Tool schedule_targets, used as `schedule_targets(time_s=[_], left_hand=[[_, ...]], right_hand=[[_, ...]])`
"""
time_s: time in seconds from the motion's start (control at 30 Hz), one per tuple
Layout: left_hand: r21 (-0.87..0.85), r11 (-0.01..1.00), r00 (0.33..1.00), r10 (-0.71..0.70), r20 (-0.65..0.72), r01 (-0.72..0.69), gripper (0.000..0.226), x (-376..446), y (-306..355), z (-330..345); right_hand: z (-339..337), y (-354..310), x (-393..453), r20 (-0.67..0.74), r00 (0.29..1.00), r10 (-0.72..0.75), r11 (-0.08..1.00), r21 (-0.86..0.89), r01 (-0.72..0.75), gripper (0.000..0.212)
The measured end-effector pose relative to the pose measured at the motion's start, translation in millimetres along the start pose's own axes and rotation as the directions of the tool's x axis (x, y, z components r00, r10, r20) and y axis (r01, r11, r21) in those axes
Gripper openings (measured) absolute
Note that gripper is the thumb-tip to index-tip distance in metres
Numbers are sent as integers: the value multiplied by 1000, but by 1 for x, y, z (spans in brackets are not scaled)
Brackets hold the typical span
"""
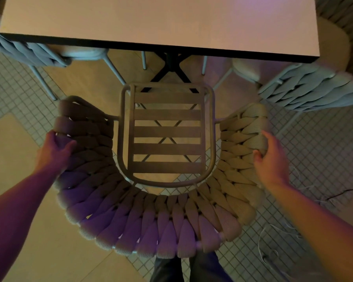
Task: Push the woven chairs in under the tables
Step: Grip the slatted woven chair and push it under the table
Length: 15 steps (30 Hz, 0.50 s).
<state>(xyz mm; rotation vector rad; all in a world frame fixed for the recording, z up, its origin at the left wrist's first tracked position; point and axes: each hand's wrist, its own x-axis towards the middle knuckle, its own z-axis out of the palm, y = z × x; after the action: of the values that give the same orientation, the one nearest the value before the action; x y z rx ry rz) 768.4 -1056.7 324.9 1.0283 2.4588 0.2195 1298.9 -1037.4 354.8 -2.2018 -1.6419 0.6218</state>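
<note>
A woven chair with a curved braided rope back and a slatted seat stands right below me, facing the table. The front of its seat lies just short of the table's near edge. My left hand grips the left arm of the woven back. My right hand grips the right arm of it. The pale square tabletop has a dark edge and a black cross-shaped base under it.
A blue-grey woven chair is tucked at the table's left side, another at its right. A tan woven chair back shows at the top right. Loose white cords lie on the tiled floor at the right.
</note>
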Motion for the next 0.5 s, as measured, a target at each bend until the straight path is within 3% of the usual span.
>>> schedule_targets(time_s=[0.23,0.5], left_hand=[[-35,999,1000,19,-4,-20,42,10,8,-2],[-15,1000,1000,17,-15,-18,47,25,12,-7]], right_hand=[[2,-6,6,-16,1000,-1,1000,3,1,57],[9,-10,7,-26,1000,10,1000,-6,-10,58]])
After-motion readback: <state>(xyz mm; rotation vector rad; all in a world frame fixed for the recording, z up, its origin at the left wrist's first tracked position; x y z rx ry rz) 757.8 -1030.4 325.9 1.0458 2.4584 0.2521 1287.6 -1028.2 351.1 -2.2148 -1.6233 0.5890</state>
